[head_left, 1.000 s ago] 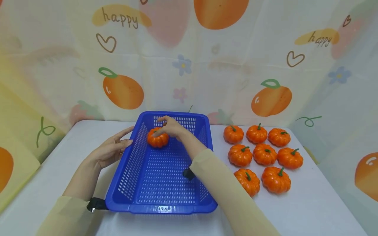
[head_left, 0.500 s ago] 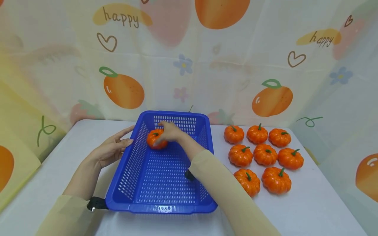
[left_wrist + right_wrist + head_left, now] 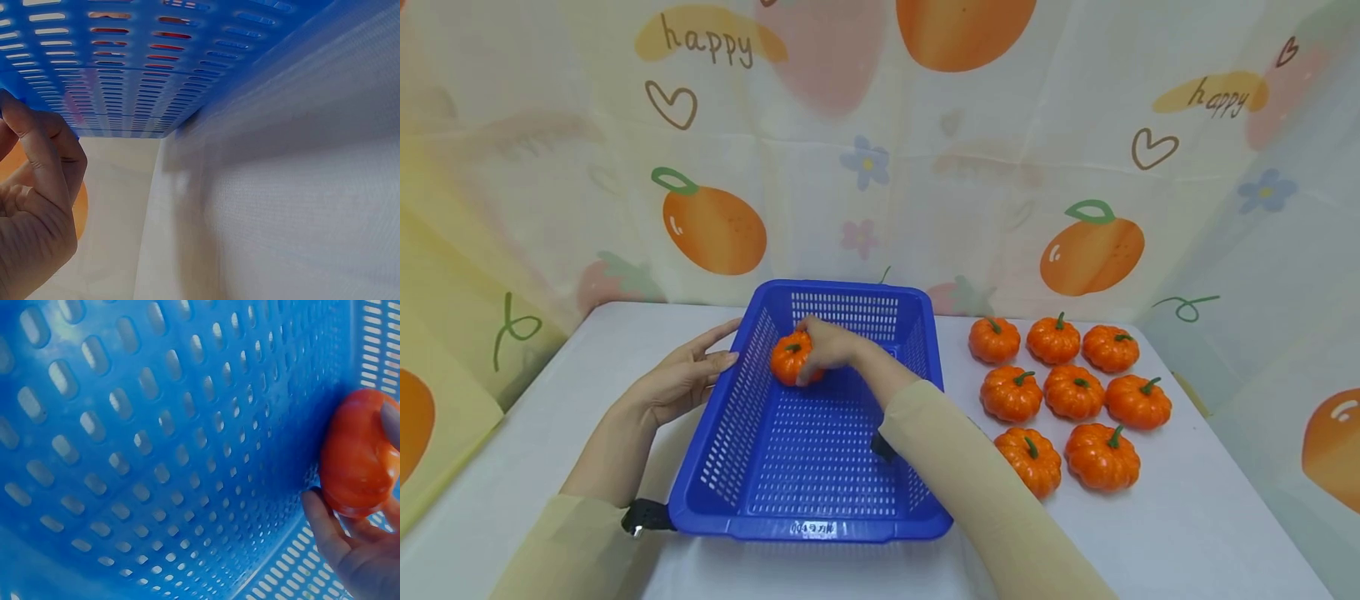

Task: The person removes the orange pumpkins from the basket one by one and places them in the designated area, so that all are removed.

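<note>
A small orange pumpkin (image 3: 787, 362) with a green stem sits in the far left part of a blue perforated plastic basket (image 3: 880, 532). My right hand (image 3: 837, 343) reaches over the right wall and grips it from its right side. In the right wrist view the fingers and thumb lie round the pumpkin (image 3: 355, 456), close to the basket's floor. My left hand (image 3: 688, 379) rests against the outside of the left wall, fingers extended near the rim. The left wrist view shows that hand (image 3: 40, 194) beside the slotted wall, holding nothing else.
Several more pumpkins (image 3: 1073, 392) stand in rows on the white-covered table (image 3: 1210, 517), right of the basket. My right sleeve (image 3: 977, 475) partly overlaps the nearest one. A printed curtain (image 3: 910, 208) hangs behind the table.
My right hand has lowered from over the pumpkin to its right side and closed on it. The pumpkin has shifted slightly toward me and left. My left hand stays put.
</note>
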{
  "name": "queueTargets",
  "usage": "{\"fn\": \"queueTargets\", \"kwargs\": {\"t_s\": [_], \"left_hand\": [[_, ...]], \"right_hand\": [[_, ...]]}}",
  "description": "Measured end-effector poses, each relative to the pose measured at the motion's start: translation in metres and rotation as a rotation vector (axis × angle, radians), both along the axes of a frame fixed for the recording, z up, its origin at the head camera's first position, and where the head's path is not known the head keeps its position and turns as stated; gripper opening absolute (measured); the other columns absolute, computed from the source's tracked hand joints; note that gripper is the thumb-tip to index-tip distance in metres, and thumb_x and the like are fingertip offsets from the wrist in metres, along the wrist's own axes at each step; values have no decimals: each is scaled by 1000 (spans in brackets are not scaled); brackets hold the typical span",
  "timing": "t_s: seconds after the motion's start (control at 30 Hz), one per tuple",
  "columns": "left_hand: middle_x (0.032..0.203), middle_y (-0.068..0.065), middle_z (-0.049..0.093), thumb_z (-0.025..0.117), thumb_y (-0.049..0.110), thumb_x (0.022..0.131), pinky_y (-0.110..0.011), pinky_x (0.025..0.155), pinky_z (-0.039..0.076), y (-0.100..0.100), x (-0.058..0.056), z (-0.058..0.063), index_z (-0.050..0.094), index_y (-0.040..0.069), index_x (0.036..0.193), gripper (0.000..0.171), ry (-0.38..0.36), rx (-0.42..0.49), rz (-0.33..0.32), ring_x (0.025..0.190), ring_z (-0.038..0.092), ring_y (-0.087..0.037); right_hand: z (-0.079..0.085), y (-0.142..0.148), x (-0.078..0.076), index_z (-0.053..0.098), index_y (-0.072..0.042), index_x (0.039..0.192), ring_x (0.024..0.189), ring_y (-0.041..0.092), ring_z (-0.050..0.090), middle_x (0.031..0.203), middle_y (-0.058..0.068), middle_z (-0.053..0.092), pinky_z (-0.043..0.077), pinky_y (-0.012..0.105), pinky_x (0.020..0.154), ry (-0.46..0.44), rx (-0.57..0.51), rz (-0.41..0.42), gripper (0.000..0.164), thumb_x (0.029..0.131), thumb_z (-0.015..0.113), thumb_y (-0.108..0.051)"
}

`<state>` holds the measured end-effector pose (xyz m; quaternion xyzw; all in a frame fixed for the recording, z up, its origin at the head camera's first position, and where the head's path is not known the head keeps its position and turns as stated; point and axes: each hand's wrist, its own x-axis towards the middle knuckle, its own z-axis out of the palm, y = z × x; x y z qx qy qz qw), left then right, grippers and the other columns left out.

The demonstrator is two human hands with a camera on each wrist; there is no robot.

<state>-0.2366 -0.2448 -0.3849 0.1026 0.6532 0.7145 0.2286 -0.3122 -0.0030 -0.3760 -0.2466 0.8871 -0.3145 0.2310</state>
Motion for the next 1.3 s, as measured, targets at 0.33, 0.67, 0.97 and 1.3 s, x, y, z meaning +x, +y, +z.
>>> {"fn": "queueTargets", "kwargs": {"t_s": [0.33,0.67,0.97,1.3], "left_hand": [[108,3,74,48,13,104,-24,73,62,1,-1,0,-1,14,160,74,-2,-3,8,87,75,-11],[107,2,74,48,13,104,-23,72,61,1,-2,2,-1,15,160,75,-10,-12,7,85,75,-11],[107,3,74,49,14,103,-25,75,62,-1,-2,-1,-1,15,160,76,-2,-35,11,87,75,-11],[109,4,73,50,15,103,-25,76,62,0,-3,-1,0,15,160,76,17,-63,14,88,75,-11]], "right_hand": [[6,2,-3,44,-9,143,111,23,56,134,11,56,54,33,100,28,-49,-22,81,72,83,-9],[11,7,-7,47,-12,144,108,24,55,134,10,55,55,32,93,18,-170,-92,84,67,81,-3],[24,10,-7,46,-15,145,110,26,54,139,11,52,57,33,90,-38,-351,-163,89,65,79,4],[47,19,-5,43,-18,146,121,31,53,143,12,46,57,39,98,-125,-575,-209,90,68,78,9]]}}
